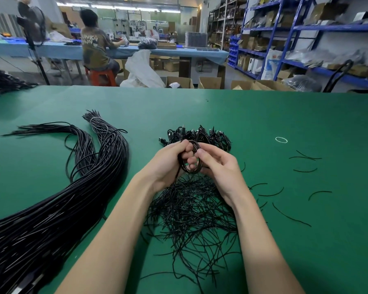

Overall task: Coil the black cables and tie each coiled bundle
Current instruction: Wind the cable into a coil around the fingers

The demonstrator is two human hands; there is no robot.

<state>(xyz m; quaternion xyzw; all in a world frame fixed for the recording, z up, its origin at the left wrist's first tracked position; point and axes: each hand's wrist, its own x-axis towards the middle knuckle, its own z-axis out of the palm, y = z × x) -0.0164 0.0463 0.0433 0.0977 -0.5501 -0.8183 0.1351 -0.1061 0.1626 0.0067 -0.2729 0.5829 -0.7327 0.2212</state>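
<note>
A coiled black cable (192, 169) hangs upright between both hands over the middle of the green table (263, 115). My left hand (168, 164) grips the coil's left side, fingers through the loop. My right hand (219, 166) pinches its top right edge with thumb and forefinger. Behind the hands lies a heap of tied coils (208, 135). Under my wrists spreads a tangle of thin black tie wires (191, 211). A thick bundle of straight black cables (57, 209) sweeps along the left side.
Loose tie wires (291, 214) are scattered to the right, with a white rubber band (281, 140) farther back. Another cable pile (0, 81) sits at the far left edge. Beyond the table are cardboard boxes, blue shelving and a seated person at a blue bench.
</note>
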